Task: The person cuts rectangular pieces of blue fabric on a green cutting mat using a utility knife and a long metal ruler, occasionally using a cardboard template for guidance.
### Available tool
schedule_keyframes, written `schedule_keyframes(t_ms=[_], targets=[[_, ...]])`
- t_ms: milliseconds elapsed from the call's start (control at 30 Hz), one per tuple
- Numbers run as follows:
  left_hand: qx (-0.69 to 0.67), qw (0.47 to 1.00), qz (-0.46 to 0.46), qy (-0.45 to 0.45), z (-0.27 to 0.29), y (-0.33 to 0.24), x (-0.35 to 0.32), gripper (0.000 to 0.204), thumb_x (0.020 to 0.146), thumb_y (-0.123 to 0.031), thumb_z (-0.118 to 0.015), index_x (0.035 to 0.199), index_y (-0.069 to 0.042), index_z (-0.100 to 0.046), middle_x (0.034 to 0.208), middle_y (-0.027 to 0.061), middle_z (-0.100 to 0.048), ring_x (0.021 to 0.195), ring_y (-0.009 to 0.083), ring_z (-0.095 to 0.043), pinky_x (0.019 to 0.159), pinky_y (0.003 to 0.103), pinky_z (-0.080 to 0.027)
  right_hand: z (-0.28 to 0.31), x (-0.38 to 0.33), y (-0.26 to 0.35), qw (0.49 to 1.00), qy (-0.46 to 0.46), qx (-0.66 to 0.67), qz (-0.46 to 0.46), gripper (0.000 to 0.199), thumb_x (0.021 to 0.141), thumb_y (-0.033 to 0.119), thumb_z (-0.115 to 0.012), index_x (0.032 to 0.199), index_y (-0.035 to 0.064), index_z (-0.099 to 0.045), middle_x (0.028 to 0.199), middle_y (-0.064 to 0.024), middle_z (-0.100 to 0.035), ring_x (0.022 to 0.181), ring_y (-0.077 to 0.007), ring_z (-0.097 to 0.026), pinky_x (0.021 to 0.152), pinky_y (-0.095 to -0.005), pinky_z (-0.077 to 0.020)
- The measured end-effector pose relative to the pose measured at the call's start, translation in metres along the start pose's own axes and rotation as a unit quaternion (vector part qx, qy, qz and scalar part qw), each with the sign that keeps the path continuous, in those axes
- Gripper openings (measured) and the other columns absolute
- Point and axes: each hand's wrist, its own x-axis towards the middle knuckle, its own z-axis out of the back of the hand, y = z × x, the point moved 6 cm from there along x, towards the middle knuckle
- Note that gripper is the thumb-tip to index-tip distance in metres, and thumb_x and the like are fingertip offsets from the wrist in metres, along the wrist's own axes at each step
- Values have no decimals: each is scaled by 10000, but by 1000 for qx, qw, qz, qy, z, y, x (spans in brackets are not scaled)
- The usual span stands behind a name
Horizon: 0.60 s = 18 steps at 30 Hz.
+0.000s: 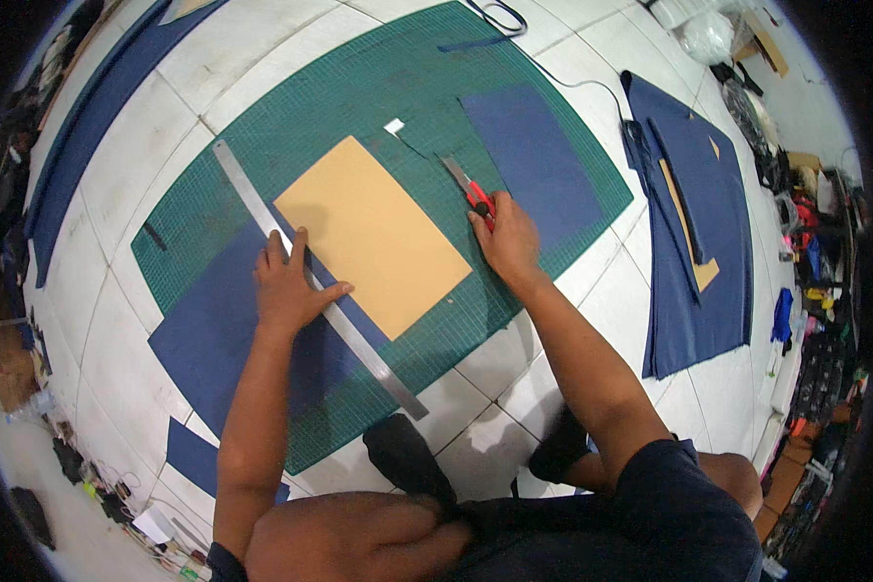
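My left hand (pixel 295 281) lies with its fingers spread on a long steel ruler (pixel 378 365), which runs slantwise across a dark blue sheet (pixel 213 320). Beside the ruler is a tan rectangular sheet (pixel 378 233), partly over the blue one; my left thumb and a fingertip reach its edge. A red utility knife (pixel 479 198) is in my right hand (pixel 510 241), closed around the handle, its blade pointing away from me over the green cutting mat (pixel 398 78). To the right of the knife lies a second blue rectangle (pixel 538 160).
A folded blue sheet with tan strips (pixel 698 320) rests on the tiled floor (pixel 485 403) at right. More blue material (pixel 97 145) lies far left. A thin cord (pixel 587 83) curves past the mat's far edge. Cluttered goods (pixel 815 339) line the right wall.
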Motion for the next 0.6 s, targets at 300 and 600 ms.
schedule_keyframes(t_ms=[300,600], targets=[[-47,998,20,29,2,4,-1,1145,632,-597,-876,1560,-152,-376,1612,285,-232,1459,505,-249,1152,577,-344,9,-79,9,995,-55,57,56,304,872,193,-741,1121,63,-625,1026,-174,-558,927,-366,-561,795,-470,-429],[-34,999,18,29,-2,10,4,1152,632,-591,-884,1570,-168,-366,1633,252,-210,1470,480,-243,1142,581,-364,-17,-143,39,995,12,14,97,574,913,405,-695,1387,107,-571,1076,-89,-540,971,-253,-504,829,-412,-385]])
